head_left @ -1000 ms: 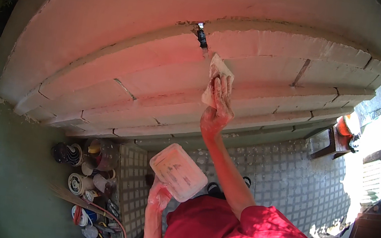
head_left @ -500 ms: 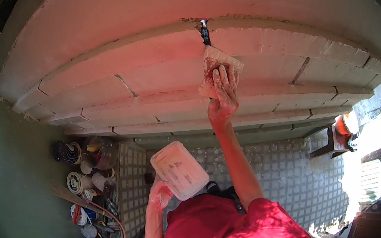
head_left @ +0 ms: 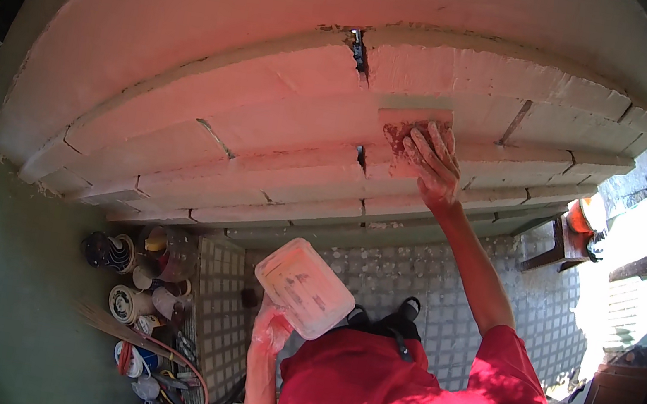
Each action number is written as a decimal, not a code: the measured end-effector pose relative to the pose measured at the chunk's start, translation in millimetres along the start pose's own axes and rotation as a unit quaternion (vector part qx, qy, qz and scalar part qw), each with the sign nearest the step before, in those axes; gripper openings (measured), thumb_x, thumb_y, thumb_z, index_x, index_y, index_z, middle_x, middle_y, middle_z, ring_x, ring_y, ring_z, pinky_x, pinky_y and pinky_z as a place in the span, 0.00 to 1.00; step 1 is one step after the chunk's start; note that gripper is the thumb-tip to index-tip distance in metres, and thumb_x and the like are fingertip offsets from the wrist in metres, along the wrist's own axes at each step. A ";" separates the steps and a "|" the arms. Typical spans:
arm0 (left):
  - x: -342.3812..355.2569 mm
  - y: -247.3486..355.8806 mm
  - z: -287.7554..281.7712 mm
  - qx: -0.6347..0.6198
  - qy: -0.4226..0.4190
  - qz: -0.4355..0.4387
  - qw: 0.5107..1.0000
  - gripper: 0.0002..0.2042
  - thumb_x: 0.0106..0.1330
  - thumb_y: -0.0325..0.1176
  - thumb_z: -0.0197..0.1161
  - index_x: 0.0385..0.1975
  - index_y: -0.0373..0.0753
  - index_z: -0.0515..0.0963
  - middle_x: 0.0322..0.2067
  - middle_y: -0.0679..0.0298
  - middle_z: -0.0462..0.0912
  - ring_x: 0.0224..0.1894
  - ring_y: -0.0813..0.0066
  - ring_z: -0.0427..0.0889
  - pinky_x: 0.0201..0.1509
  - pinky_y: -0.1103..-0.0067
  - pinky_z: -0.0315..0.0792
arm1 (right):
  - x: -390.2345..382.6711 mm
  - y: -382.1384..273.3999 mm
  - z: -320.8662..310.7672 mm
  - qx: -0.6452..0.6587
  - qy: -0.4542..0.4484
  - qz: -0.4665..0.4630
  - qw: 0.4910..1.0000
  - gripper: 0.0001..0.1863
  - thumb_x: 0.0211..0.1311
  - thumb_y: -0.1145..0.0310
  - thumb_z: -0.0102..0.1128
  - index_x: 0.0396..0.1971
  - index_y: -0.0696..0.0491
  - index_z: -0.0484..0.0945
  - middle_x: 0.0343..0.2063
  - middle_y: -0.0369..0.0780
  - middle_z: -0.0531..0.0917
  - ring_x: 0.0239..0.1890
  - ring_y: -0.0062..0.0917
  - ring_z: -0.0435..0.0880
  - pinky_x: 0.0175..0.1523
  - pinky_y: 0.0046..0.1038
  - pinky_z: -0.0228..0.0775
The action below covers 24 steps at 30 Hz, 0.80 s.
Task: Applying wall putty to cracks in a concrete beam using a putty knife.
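My left hand (head_left: pixel 271 326) grips a shallow rectangular plastic tub (head_left: pixel 305 283) coated with pale plaster, held low in front of my red shirt. With fingers laid along its back, my right hand (head_left: pixel 434 164) presses a flat square plaster scraper (head_left: pixel 401 128) to the stepped pale wall (head_left: pixel 289 96). The scraper is smeared with the same pale material, as are both hands. Left of it, a dark gap (head_left: pixel 360 53) cuts the upper ledge, and a smaller dark gap (head_left: pixel 361 157) sits lower. My thumb is hidden behind the scraper.
Buckets (head_left: pixel 128 304) and tools crowd the floor at the lower left, beside a green wall (head_left: pixel 20 274). A wooden stool (head_left: pixel 558 247) with an orange container (head_left: pixel 585 214) stands to the right. Tiled floor (head_left: pixel 450 305) lies below the wall.
My right hand and the scraper have moved right and slightly down along the wall, uncovering the lower dark gap. The tub in my left hand has hardly moved.
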<state>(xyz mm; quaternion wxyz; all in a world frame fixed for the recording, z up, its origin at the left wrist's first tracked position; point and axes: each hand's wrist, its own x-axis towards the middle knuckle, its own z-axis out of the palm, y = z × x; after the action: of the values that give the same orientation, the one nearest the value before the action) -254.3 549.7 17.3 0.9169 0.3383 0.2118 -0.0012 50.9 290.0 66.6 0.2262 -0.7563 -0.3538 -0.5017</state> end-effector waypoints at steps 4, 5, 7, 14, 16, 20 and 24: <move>-2.2 -0.6 -10.3 0.002 -0.005 0.000 1.000 0.37 0.56 0.29 0.57 0.68 0.43 0.52 0.61 0.60 0.65 0.62 0.62 0.67 0.61 0.67 0.67 | 55.8 -18.9 -27.7 0.013 0.053 -0.012 0.998 0.22 0.48 0.82 0.53 0.46 0.52 0.82 0.50 0.38 0.80 0.60 0.39 0.72 0.67 0.47 0.57; -2.6 0.2 -8.3 0.004 -0.007 -0.004 1.000 0.37 0.56 0.29 0.57 0.68 0.43 0.52 0.61 0.60 0.65 0.62 0.62 0.67 0.61 0.67 0.67 | 73.1 -14.9 -31.5 -0.019 0.062 -0.014 0.998 0.23 0.47 0.82 0.54 0.46 0.52 0.82 0.49 0.38 0.80 0.60 0.37 0.72 0.66 0.46 0.60; 0.9 0.0 -0.2 0.004 -0.022 0.003 1.000 0.36 0.56 0.29 0.56 0.68 0.42 0.51 0.61 0.59 0.65 0.62 0.62 0.67 0.61 0.68 0.67 | 81.1 0.8 -23.3 -0.016 0.052 -0.014 0.998 0.23 0.47 0.83 0.54 0.45 0.53 0.82 0.49 0.38 0.80 0.60 0.37 0.72 0.65 0.45 0.61; -0.1 -2.1 -2.4 -0.013 -0.033 0.004 0.999 0.36 0.57 0.29 0.56 0.68 0.43 0.51 0.61 0.59 0.64 0.62 0.62 0.67 0.61 0.68 0.67 | 25.6 -0.8 -15.9 0.021 0.008 -0.017 1.000 0.20 0.48 0.82 0.54 0.42 0.54 0.83 0.48 0.37 0.81 0.58 0.36 0.74 0.63 0.44 0.65; -2.0 -2.5 -1.8 -0.003 -0.022 0.008 1.000 0.36 0.57 0.29 0.57 0.68 0.43 0.52 0.61 0.60 0.65 0.62 0.62 0.67 0.61 0.68 0.68 | 39.3 -6.9 -30.3 0.007 0.026 -0.024 0.999 0.21 0.47 0.83 0.54 0.43 0.53 0.82 0.48 0.38 0.81 0.59 0.37 0.73 0.63 0.43 0.66; -1.3 -4.1 -6.9 0.001 -0.014 -0.004 1.000 0.36 0.56 0.29 0.57 0.68 0.43 0.52 0.61 0.60 0.65 0.62 0.63 0.68 0.61 0.68 0.68 | 89.9 -4.9 -35.1 -0.019 0.065 -0.023 0.997 0.22 0.47 0.83 0.54 0.44 0.52 0.82 0.49 0.37 0.80 0.60 0.35 0.73 0.63 0.42 0.66; 2.0 -5.3 0.2 -0.005 -0.023 0.000 1.000 0.36 0.56 0.29 0.57 0.68 0.43 0.52 0.61 0.60 0.65 0.62 0.63 0.68 0.61 0.67 0.68 | 47.7 12.1 -7.8 -0.012 0.020 -0.022 0.999 0.23 0.46 0.84 0.53 0.45 0.51 0.81 0.51 0.35 0.79 0.60 0.32 0.72 0.63 0.40 0.67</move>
<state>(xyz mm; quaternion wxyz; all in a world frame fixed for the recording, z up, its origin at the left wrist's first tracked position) -253.2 545.7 13.4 0.9231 0.3340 0.1904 -0.0085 67.2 291.5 113.7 0.2125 -0.7409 -0.3599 -0.5257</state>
